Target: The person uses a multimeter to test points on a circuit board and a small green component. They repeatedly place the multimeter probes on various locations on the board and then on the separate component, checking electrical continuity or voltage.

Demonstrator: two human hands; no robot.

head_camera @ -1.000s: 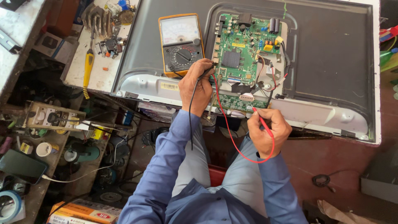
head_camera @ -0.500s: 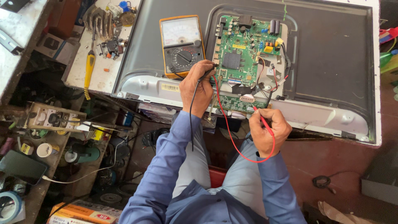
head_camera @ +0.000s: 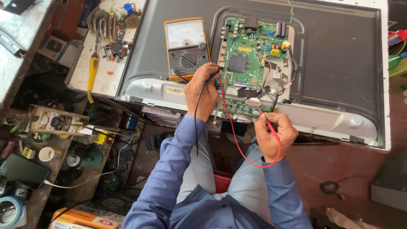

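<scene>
We have both probes gripped in our fingers: left hand (head_camera: 202, 92) presses the black probe (head_camera: 213, 76) to the green circuit board (head_camera: 250, 51). Our right hand (head_camera: 273, 132) pinches the red probe (head_camera: 266, 121) at the board's lower edge. The yellow multimeter (head_camera: 187, 46) lies alongside, so measuring looks under way, not finished.

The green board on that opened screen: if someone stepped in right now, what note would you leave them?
Left hand holds the black probe at the green board left edge.
Right hand holds the red probe near the board's lower strip.
Meter lies on the screen back, left of the board.
Done: cover off, both probes in hand.
Left: whether the tips touch contacts is unclear, and the needle is unreadable.
</scene>
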